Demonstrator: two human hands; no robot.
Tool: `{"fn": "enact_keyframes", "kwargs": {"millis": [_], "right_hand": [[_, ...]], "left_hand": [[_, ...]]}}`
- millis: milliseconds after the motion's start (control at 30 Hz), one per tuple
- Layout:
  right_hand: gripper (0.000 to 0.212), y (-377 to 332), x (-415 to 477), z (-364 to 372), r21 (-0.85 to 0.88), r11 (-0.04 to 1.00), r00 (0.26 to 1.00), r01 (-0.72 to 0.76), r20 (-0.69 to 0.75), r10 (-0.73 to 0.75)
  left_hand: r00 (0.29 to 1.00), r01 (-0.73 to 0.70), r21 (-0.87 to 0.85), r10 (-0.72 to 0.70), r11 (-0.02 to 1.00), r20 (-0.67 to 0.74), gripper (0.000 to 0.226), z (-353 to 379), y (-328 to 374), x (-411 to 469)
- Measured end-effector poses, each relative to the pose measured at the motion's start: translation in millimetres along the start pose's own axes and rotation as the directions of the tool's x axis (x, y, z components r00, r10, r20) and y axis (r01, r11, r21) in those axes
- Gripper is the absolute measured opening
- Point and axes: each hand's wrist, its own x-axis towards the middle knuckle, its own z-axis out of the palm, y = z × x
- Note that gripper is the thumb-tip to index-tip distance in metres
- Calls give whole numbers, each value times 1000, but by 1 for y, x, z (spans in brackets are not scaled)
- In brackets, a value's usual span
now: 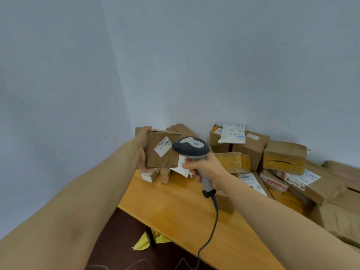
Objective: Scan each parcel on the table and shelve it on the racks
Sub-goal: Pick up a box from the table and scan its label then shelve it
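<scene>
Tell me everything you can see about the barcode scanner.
The barcode scanner is a grey plastic handheld gun with a lighter patch on its rounded head. The right hand grips its handle, aiming the head at the labelled cardboard box held up by the left hand. A grey cable trails from the handle's base.

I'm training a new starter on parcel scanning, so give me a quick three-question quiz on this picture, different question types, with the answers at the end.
1. Which hand grips the scanner? A) left B) right C) neither
2. True or false: the scanner is cordless.
3. The left hand holds a cardboard box. Which three digits read clearly on its white label?

Key:
1. B, the right hand.
2. False: a grey cable hangs from its handle.
3. 308.
</scene>
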Motion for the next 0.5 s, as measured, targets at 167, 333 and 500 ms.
{"fn": "enact_keyframes", "kwargs": {"millis": [167, 333, 500], "right_hand": [[11, -4, -2, 13, -191, 981, 997, 32, 70, -19], [16, -11, -4, 24, -267, 960, 991, 88, 117, -58], [16, -15, -5, 31, -252, 963, 990, 97, 120, -68]], "left_hand": [[998, 2, -45, -5, 999, -66, 61, -24, 3, -4], [996, 11, -42, -15, 999, -87, 59, -39, 2, -5], [995, 15, -37, -19, 999, -100, 59, -44, 1, -4]]}}
